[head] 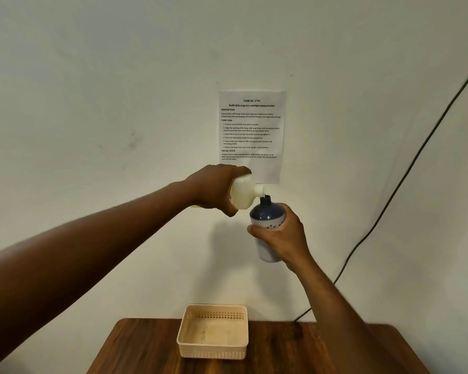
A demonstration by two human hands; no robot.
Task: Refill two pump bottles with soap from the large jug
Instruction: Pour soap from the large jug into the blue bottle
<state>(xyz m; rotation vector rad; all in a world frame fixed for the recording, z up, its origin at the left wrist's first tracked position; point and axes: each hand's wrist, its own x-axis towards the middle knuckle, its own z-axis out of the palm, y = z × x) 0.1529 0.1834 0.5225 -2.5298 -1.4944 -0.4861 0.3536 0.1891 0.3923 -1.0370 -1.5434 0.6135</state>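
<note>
Pale wall (119, 103) with printed sheet (251, 136) behind both raised hands. I see left hand (216, 188) gripping tilted cream jug (243, 195), spout touching open neck of blue-and-white pump bottle (266, 214), gripped upright by right hand (278, 236). Beige basket (212, 346) on wooden table (295, 352), well below hands.

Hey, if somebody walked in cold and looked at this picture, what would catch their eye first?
Probably the pour held up in mid-air at centre: the left hand tips a pale cream plastic jug so its spout meets the open neck of a dark blue and white bottle, gripped by the right hand. Behind them a printed instruction sheet hangs on the wall, and below sits a beige perforated plastic basket on the wooden table.
</note>
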